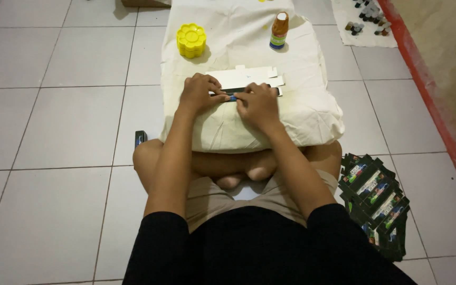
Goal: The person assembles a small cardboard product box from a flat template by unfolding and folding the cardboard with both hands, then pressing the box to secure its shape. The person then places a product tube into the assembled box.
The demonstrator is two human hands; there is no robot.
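On the cushion (pixel 312 113) across our lap, we've got a flat white carton (pixel 244 76) lying unfolded, with a dark strip (pixel 249 91) along its near edge. That strip runs left to right, straight across in front of us, and that's really the whole story for the hands: both sit along the same line, so neither has to reach forward, only slide sideways.

Our left hand (pixel 199 94) rests on the left end of the strip, fingers curled down and pressing. Our right hand (pixel 259 104) sits just beside it toward the middle, fingertips pinched together on a small blue bit (pixel 233 97) right where the two hands meet. So both grips are clenched: left pressing the strip flat, right nipping at the blue bit. Whether that bit is a tab, a cap or tape, we can't tell, it's too small.

The right part of the strip pokes out past the right hand, so that hand is the nearer one for it.

Farther up the cushion sit a yellow flower-shaped palette (pixel 191 39) and a small bottle (pixel 279 30), both well apart from the hands. A stack of dark flat cartons (pixel 378 203) lies on the floor (pixel 54 132) by our right knee.
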